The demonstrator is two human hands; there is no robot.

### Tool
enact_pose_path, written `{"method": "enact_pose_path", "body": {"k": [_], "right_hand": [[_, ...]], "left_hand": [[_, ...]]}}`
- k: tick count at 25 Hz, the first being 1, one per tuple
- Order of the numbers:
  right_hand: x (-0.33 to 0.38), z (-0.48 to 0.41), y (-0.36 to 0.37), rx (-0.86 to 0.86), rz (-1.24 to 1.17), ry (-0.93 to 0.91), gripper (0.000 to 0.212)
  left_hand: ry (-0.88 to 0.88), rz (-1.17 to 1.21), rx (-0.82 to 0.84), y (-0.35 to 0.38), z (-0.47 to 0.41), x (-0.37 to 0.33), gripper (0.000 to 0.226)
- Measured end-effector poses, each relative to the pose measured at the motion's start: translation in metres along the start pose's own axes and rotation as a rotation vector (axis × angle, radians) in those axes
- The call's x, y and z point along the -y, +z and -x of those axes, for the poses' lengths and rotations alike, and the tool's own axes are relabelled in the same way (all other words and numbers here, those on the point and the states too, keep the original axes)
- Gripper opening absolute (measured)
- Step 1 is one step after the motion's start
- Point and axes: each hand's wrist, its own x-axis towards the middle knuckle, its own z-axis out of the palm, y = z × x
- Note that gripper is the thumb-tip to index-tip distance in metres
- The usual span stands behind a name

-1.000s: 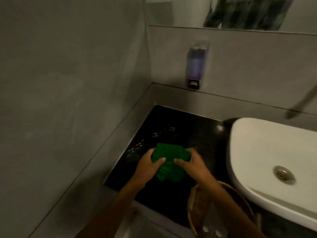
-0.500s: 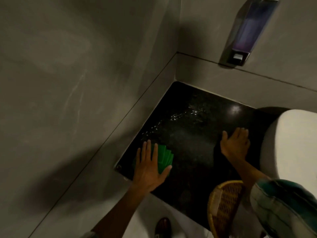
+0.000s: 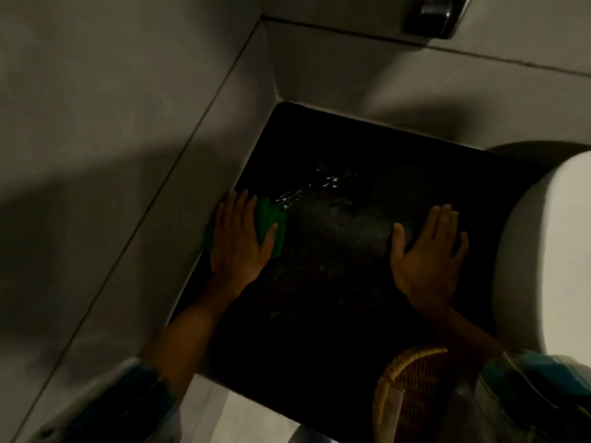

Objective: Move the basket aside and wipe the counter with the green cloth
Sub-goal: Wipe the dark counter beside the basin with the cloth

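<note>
My left hand (image 3: 238,238) lies flat on the green cloth (image 3: 271,220), pressing it onto the black counter (image 3: 335,298) close to the left wall. Only the cloth's right side and a sliver at the left show from under the palm. Water drops (image 3: 307,190) glisten on the counter just beyond the cloth. My right hand (image 3: 430,251) rests flat and empty on the counter, fingers spread, beside the white basin (image 3: 550,251). The wicker basket (image 3: 412,394) stands at the counter's front edge, below my right forearm.
Grey tiled walls close the counter in on the left and at the back. A wall soap dispenser (image 3: 431,16) hangs above the back edge. The white basin takes up the right side. Pale floor shows below the counter's front edge.
Both hands first held the cloth together. The right hand let go and settled flat near the basin. The left hand has slid the cloth along the left wall toward the water drops.
</note>
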Motion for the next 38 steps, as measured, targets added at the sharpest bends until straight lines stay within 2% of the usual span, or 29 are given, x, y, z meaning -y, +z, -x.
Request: {"method": "enact_pose_path", "body": {"k": [5,9,12,16,20,25,29,33,38], "right_hand": [[0.003,0.0,-0.006,-0.022,-0.023,0.003,0.073],[0.003,0.002,-0.011,0.037,-0.031,-0.013,0.075],[0.002,0.001,-0.013,0.062,-0.06,-0.016,0.077],[-0.004,0.003,-0.012,0.11,-0.06,-0.043,0.084],[-0.006,0.006,-0.013,0.127,-0.015,-0.099,0.085],[-0.004,0.006,-0.01,0.118,-0.009,-0.076,0.084],[-0.004,0.004,-0.01,0.101,0.016,-0.072,0.083],[-0.003,0.003,-0.01,0.094,0.01,-0.076,0.082],[-0.005,0.005,-0.015,0.08,-0.012,-0.096,0.072]], "left_hand": [[0.082,-0.049,0.023,0.006,-0.087,-0.033,0.068],[0.122,-0.074,0.024,0.01,-0.084,-0.029,0.065],[0.11,-0.035,0.037,0.0,-0.044,-0.016,0.065],[0.1,-0.032,0.054,-0.011,0.053,0.002,0.067],[-0.001,0.0,0.055,-0.016,0.108,0.006,0.074],[0.068,-0.054,0.097,-0.01,0.027,-0.006,0.075],[0.101,-0.03,0.119,0.013,-0.078,-0.056,0.071],[0.233,-0.066,0.147,0.038,-0.141,-0.123,0.066],[0.529,-0.107,0.084,0.039,-0.079,-0.129,0.059]]}}
